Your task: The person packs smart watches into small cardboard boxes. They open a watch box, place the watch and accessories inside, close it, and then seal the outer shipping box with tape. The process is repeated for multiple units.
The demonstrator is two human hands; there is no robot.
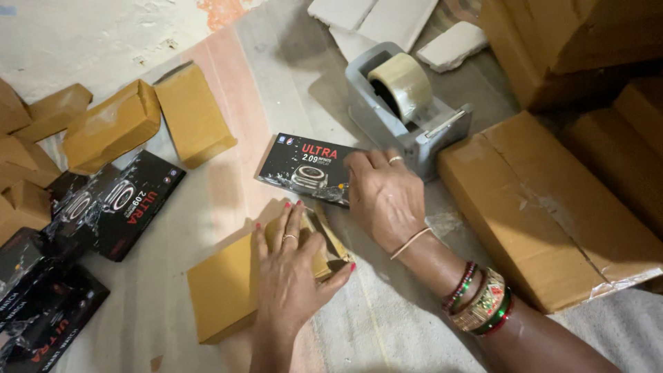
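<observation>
Brown cardboard box (228, 283) lies flat on the floor covering, its flap end toward the black product box (304, 168). Left hand (293, 266) presses on it, fingers spread, thumb out. Right hand (383, 193) rests on the black box's near end, fingers curled down; whether it grips is unclear. Grey tape dispenser (407, 103) stands just behind.

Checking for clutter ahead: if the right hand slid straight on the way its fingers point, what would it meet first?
The right hand already rests on the black box, fingers pointing up-left. Past that box the floor looks bare up to the tan box, probably next, though depth is unclear.
</observation>
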